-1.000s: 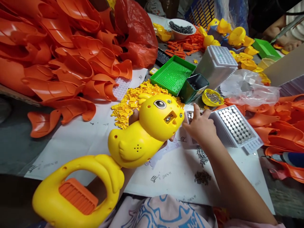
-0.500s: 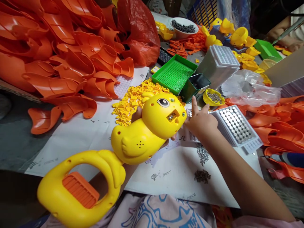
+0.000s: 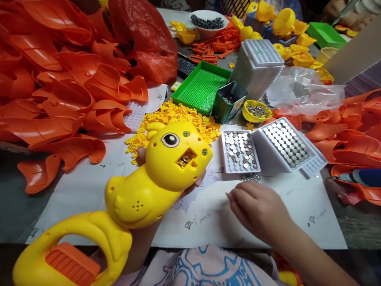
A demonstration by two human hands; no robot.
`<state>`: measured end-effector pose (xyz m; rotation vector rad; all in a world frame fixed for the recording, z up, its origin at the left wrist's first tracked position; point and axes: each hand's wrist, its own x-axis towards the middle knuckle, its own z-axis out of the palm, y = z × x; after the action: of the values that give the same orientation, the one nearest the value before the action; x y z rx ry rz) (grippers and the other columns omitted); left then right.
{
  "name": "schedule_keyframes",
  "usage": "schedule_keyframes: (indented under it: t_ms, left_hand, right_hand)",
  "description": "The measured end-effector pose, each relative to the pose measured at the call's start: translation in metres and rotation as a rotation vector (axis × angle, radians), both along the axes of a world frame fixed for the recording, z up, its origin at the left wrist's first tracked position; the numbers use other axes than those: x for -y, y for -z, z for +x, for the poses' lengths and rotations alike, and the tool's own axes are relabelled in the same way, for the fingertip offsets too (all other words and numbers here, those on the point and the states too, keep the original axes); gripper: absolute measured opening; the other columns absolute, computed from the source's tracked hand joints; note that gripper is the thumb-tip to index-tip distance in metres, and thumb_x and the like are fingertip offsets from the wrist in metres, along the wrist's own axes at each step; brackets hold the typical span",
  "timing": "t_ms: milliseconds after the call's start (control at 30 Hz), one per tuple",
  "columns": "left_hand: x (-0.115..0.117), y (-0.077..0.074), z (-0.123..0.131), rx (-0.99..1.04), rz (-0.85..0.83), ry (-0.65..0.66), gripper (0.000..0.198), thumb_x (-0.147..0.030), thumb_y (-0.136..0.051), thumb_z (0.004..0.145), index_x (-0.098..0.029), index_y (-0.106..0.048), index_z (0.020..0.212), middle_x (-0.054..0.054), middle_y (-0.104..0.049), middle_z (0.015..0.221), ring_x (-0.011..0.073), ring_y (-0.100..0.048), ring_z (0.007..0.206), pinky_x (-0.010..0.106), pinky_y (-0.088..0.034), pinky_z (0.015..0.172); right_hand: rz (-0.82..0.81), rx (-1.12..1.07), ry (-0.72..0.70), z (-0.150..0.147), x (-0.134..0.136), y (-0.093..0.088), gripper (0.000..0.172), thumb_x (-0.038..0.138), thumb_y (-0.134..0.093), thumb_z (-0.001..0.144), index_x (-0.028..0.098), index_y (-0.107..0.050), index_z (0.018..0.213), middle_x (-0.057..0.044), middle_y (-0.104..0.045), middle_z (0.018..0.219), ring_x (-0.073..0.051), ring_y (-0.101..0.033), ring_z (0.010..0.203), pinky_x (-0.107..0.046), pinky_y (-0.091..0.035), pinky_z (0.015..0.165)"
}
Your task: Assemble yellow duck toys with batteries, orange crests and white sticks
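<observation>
My left hand point(image 3: 190, 190) is wrapped round the back of a yellow duck-shaped toy point(image 3: 131, 198), mostly hidden behind it. The toy lies slantwise, its eye and a square opening with metal contacts facing me, an orange ribbed piece point(image 3: 73, 264) inside its loop handle. My right hand point(image 3: 258, 208) is low over the white paper, fingers curled together and pointing down; anything in them is hidden. Just beyond its knuckles are small silvery screws point(image 3: 250, 177). A white tray of button cells point(image 3: 239, 153) sits past them, next to a tilted tray of silver discs point(image 3: 287, 143).
Orange shells point(image 3: 68, 87) are heaped at left, more point(image 3: 351, 135) at right. Behind the toy lie small yellow parts point(image 3: 178, 115), a green basket point(image 3: 202, 87), a dark tin point(image 3: 229, 103) and a yellow bowl of screws point(image 3: 257, 111). A blue-handled tool point(image 3: 364, 176) lies at the right edge.
My right hand has left the toy's head and come down to the paper, its fingers now curled. The toy in my left hand has shifted left and down in view.
</observation>
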<state>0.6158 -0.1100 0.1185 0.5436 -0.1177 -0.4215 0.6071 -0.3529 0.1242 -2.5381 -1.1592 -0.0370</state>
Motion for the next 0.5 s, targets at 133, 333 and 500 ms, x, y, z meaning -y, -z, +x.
schedule_keyframes:
  t_ms: [133, 333, 500]
  left_hand:
    - [-0.005, 0.008, 0.005, 0.086, -0.024, 0.137, 0.076, -0.072, -0.061, 0.066, -0.029, -0.053, 0.127, 0.010, -0.069, 0.091, 0.0198, -0.061, 0.059, 0.019, -0.040, 0.032]
    - [-0.015, 0.025, 0.008, 0.095, -0.138, 0.153, 0.091, -0.074, -0.056, 0.065, -0.034, -0.034, 0.143, 0.014, -0.053, 0.134, 0.0277, -0.065, 0.079, 0.026, -0.045, 0.030]
    - [-0.022, 0.031, 0.013, 0.077, -0.163, 0.234, 0.090, -0.078, -0.048, 0.066, -0.036, -0.032, 0.145, 0.018, -0.052, 0.132, 0.0303, -0.065, 0.080, 0.025, -0.043, 0.031]
  right_hand:
    - [-0.093, -0.025, -0.046, -0.002, -0.007, 0.032, 0.028, 0.017, -0.045, 0.096, 0.014, -0.067, 0.079, -0.010, -0.067, 0.078, -0.024, -0.060, 0.077, -0.035, -0.047, 0.070]
    - [-0.180, -0.043, -0.068, 0.018, -0.011, 0.047, 0.018, 0.007, -0.052, 0.091, 0.008, -0.070, 0.096, -0.015, -0.069, 0.095, -0.026, -0.062, 0.084, -0.037, -0.050, 0.073]
    - [-0.194, -0.063, -0.081, 0.034, -0.007, 0.044, 0.016, 0.007, -0.055, 0.090, 0.010, -0.069, 0.098, -0.012, -0.070, 0.097, -0.024, -0.061, 0.087, -0.035, -0.049, 0.076]
